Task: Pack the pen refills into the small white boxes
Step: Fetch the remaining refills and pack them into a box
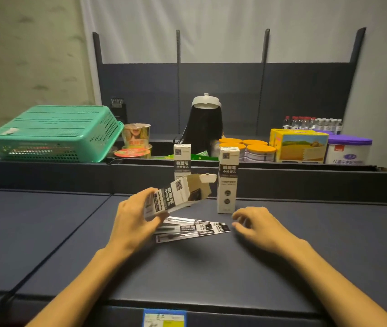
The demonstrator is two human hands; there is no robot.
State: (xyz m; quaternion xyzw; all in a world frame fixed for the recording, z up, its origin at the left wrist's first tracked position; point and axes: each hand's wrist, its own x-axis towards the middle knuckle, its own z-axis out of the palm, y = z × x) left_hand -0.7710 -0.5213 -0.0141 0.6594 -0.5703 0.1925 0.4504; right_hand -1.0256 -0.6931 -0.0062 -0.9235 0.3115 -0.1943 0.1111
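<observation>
Two arms come in from the bottom of the picture. Both arms are bare all the way up to the edge, with no sleeves showing. The left hand [133, 220] and the right hand [258, 226] are bare too. No gloves, rings, watch or bands can be seen on them. The fingernails look short and plain.
</observation>
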